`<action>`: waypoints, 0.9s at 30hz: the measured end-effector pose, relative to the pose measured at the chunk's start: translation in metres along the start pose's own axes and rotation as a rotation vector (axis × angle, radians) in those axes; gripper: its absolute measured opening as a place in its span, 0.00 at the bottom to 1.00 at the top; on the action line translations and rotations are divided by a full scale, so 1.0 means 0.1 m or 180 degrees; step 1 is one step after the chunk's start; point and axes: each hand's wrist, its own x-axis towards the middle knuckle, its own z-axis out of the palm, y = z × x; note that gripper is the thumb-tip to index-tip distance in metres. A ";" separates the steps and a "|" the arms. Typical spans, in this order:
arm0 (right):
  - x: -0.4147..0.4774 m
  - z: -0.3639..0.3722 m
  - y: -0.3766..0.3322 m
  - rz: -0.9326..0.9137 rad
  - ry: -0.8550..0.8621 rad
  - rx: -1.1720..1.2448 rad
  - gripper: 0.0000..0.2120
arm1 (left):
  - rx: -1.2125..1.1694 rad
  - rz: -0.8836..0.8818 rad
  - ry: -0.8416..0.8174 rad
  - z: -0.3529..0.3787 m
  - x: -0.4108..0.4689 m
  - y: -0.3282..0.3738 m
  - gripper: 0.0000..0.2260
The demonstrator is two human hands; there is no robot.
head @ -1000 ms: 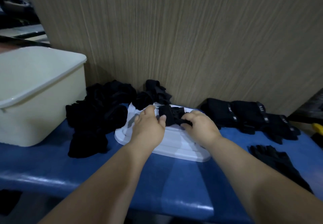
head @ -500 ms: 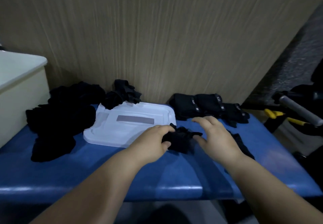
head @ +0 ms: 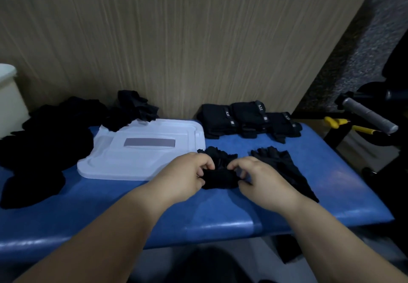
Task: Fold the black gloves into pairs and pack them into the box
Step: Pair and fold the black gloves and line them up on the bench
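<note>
A bunched glove [head: 218, 173] is held near the middle of the blue bench [head: 198, 212], just off the 3 o'clock edge of the white lid [head: 132, 161]; it is pinched from its 9 o'clock side by the left hand [head: 187, 172] and from its 3 o'clock side by the right hand [head: 260, 177], the fingers of both curled into the cloth and neither hand spread flat; a fold on this glove is judged to be the step in hand; a flat glove [head: 284, 167] is laid out just beside it at 3 o'clock and is probably meant as its partner, though that cannot be confirmed; at 1 o'clock, against the wall, three folded bundles [head: 245, 117], taken to be finished pairs, are lined up touching one another, so some folding is counted as done; none of them is seen in the box [head: 7, 101], of which only a corner is shown at the far 9 o'clock edge with its inside hidden, so what has been packed cannot be told; a large heap of loose gloves [head: 44, 141] is spread at 9 to 10 o'clock and a smaller clump [head: 132, 110] at 11 o'clock, overlapping the lid's back corner; the greater part of the work is therefore judged to be outstanding, namely most of the folding and, as far as is shown, all of the packing.
</note>
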 end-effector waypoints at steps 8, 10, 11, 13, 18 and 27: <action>0.03 -0.12 0.09 -0.0145 -0.0273 -0.0067 0.14 | 0.0353 0.0163 0.0083 0.05 0.03 0.06 0.12; 0.03 -0.11 0.10 -0.0189 -0.0290 -0.0103 0.12 | 0.0454 0.0214 0.0126 0.07 0.05 0.07 0.11; 0.03 -0.12 0.12 -0.0200 -0.0264 -0.0108 0.11 | 0.0489 0.0232 0.0161 0.08 0.05 0.08 0.11; 0.03 -0.12 0.14 -0.0240 -0.0152 -0.0125 0.10 | 0.0515 0.0261 0.0244 0.11 0.06 0.10 0.09; 0.02 -0.11 0.18 -0.0321 0.0037 0.0064 0.14 | 0.0355 0.0157 0.0431 0.17 0.07 0.12 0.07; 0.00 -0.08 0.16 -0.0217 0.0345 0.0115 0.13 | 0.0072 -0.0059 0.0652 0.29 0.11 0.23 0.07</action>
